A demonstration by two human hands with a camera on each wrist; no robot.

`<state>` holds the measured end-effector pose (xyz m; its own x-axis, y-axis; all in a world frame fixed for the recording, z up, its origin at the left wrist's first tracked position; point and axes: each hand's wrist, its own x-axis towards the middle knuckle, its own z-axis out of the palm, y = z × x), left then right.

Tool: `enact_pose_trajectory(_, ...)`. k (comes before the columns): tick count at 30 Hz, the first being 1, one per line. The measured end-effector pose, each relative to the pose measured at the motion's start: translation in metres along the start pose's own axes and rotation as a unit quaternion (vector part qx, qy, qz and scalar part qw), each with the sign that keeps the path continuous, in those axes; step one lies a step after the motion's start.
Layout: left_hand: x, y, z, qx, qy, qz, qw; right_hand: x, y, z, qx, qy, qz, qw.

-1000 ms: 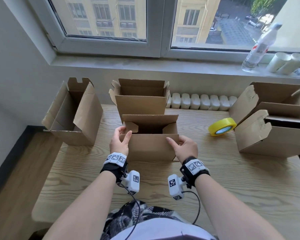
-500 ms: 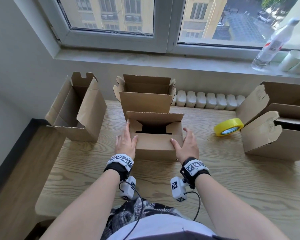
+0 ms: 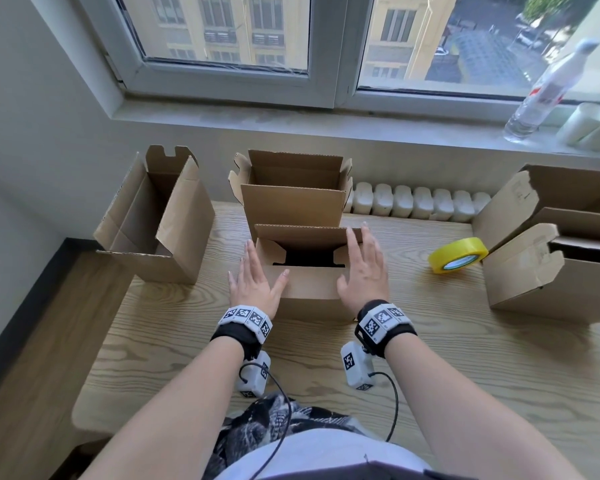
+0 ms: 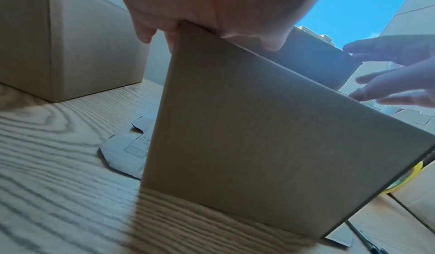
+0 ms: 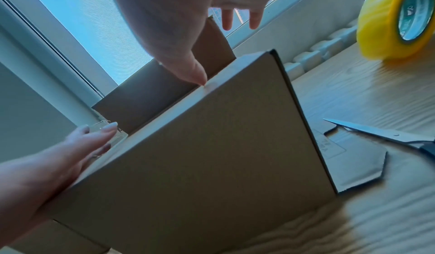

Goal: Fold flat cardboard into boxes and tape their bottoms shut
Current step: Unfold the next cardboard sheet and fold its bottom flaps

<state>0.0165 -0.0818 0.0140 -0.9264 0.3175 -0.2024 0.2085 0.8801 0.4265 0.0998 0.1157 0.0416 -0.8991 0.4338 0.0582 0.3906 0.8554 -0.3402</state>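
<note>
A small brown cardboard box stands on the wooden table in front of me. Its near flap is folded down over the opening, the two side flaps are tucked in, and the far flap stands upright. My left hand lies flat along the box's left side, fingers straight, thumb resting on the near flap. My right hand lies flat along the right side, fingers pointing at the far flap. The left wrist view shows the box's near wall under my left hand. In the right wrist view my right hand has its thumb tip on the box.
A yellow tape roll stands right of the box, with scissors lying beside the box. Open boxes stand at the left, just behind and at the right. A plastic bottle is on the windowsill.
Both hands let go of the near flap and slid forward, flattening along the box's sides. The near flap went from upright to folded down over the opening.
</note>
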Motion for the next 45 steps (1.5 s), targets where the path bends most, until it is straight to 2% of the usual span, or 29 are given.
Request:
enact_pose_trajectory(3, 0.001, -0.003, 0.000, -0.036, 0.007, 0.008, 0.999, -0.005, 0.000, 0.003, 0.000, 0.021, 0.006, 1.000)
enact_pose_trajectory(6, -0.003, -0.002, -0.004, -0.109, 0.011, 0.016, 0.994, -0.012, 0.004, 0.010, 0.009, 0.019, 0.007, 1.000)
enact_pose_trajectory(8, -0.006, -0.002, -0.004, -0.120, 0.014, 0.026, 0.992, -0.019, 0.008, 0.017, 0.021, 0.015, 0.005, 1.000)
enact_pose_trajectory(10, -0.007, -0.004, -0.003, -0.082, 0.030, 0.044, 0.995, -0.026, 0.012, 0.025, 0.026, 0.008, -0.003, 1.000)
enact_pose_trajectory(13, -0.006, 0.001, -0.002, 0.031, 0.048, 0.064, 0.996, -0.031, 0.018, 0.031, -0.003, 0.004, -0.016, 1.000)
enact_pose_trajectory(15, -0.004, 0.010, -0.004, 0.121, 0.033, 0.074, 0.989, -0.031, 0.020, 0.031, -0.020, -0.016, -0.012, 1.000)
enact_pose_trajectory(17, -0.002, 0.019, -0.005, 0.157, 0.011, 0.081, 0.984, -0.031, 0.020, 0.029, -0.033, -0.037, -0.008, 0.999)
enact_pose_trajectory(21, -0.002, 0.030, 0.004, 0.182, -0.036, 0.056, 0.981, -0.029, 0.021, 0.023, -0.054, -0.065, -0.009, 0.996)
enact_pose_trajectory(25, -0.001, 0.034, 0.006, 0.202, -0.048, 0.032, 0.978, -0.029, 0.022, 0.021, -0.054, -0.087, -0.004, 0.995)
enact_pose_trajectory(28, -0.003, 0.030, 0.007, 0.215, -0.049, 0.042, 0.974, -0.033, 0.023, 0.025, -0.058, -0.108, 0.007, 0.992)
enact_pose_trajectory(31, -0.009, 0.027, 0.008, 0.230, -0.038, 0.056, 0.971, -0.037, 0.021, 0.029, -0.052, -0.097, 0.013, 0.994)
enact_pose_trajectory(36, -0.010, 0.028, 0.005, 0.261, -0.057, 0.060, 0.962, -0.038, 0.018, 0.024, -0.071, -0.104, 0.020, 0.992)
enact_pose_trajectory(40, -0.006, 0.033, 0.004, 0.289, -0.064, 0.100, 0.950, -0.035, 0.015, 0.018, -0.118, -0.120, -0.007, 0.986)
enact_pose_trajectory(45, -0.006, 0.038, 0.003, 0.239, -0.096, 0.125, 0.958, -0.031, 0.014, 0.014, -0.131, -0.137, -0.040, 0.981)
